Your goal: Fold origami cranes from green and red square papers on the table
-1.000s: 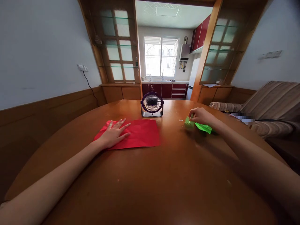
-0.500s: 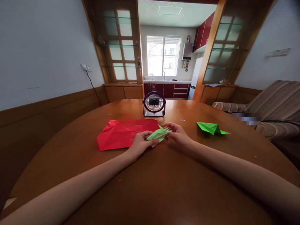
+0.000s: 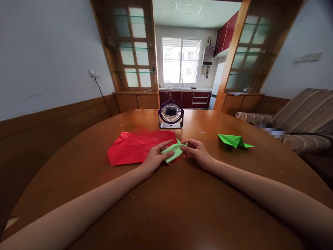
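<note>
Head view, wooden table [image 3: 166, 208], kitchen behind

You sit at a round wooden table [image 3: 166, 208]. Ahead, a bright window [image 3: 181, 60] lights a kitchen with red cabinets [image 3: 194, 99]; a striped sofa [image 3: 299, 118] stands on your right.

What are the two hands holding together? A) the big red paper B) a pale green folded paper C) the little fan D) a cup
B: the left hand and the right hand both pinch the pale green folded paper between them, while the red paper lies on the table and the fan stands untouched farther back.
</note>
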Motion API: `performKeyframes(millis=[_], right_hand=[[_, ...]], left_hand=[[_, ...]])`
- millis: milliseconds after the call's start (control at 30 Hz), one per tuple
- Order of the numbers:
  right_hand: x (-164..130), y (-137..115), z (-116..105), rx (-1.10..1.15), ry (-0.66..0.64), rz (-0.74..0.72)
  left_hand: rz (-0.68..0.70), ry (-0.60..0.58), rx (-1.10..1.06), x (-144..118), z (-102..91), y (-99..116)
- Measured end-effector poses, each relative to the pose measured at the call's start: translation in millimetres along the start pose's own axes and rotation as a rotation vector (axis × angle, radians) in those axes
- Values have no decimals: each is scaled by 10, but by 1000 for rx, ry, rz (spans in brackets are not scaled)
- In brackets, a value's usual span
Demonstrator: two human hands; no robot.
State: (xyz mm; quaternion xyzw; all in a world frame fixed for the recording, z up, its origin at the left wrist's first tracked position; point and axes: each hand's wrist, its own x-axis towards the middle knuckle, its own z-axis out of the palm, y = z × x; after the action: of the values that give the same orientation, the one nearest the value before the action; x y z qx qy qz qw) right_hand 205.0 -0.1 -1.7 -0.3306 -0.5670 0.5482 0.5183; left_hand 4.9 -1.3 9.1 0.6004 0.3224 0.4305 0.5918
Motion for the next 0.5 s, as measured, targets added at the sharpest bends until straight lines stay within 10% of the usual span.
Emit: performKeyframes(millis=[500], right_hand=[[-15, -27, 2, -76, -135, 18]], left_hand=[[46, 65, 125, 18, -31, -57]])
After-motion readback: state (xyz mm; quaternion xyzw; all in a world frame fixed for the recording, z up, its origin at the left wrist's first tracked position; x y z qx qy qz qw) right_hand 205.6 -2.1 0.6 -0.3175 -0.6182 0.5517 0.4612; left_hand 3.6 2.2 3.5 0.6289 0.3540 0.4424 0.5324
